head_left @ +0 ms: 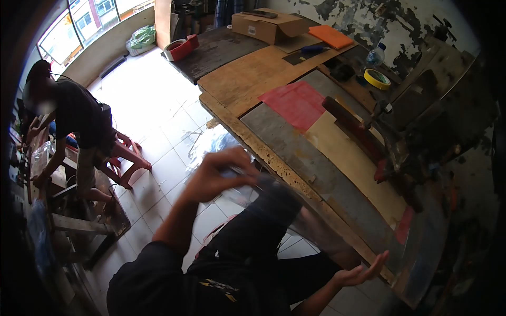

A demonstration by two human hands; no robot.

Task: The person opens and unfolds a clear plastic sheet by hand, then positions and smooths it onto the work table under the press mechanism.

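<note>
A clear plastic sheet or bag (311,224), blurred by motion, stretches across my lap beside the workbench's edge. My left hand (224,174) pinches its upper end between thumb and fingers, above my knee. Lower right, my right hand (361,273) is palm up with its fingers spread, near the other end of the plastic and close to the bench edge; whether it touches the plastic is unclear. On the workbench (303,139) lie a red sheet (295,104) and a long beige strip (353,163), under a dark metal arm (358,129) of a machine.
A cardboard box (261,27), an orange pad (331,37), yellow tape (377,79), a bottle (376,54) and red tape rolls (182,48) are on the bench's far part. Another person (79,108) bends over a table at left, beside a red stool (129,160).
</note>
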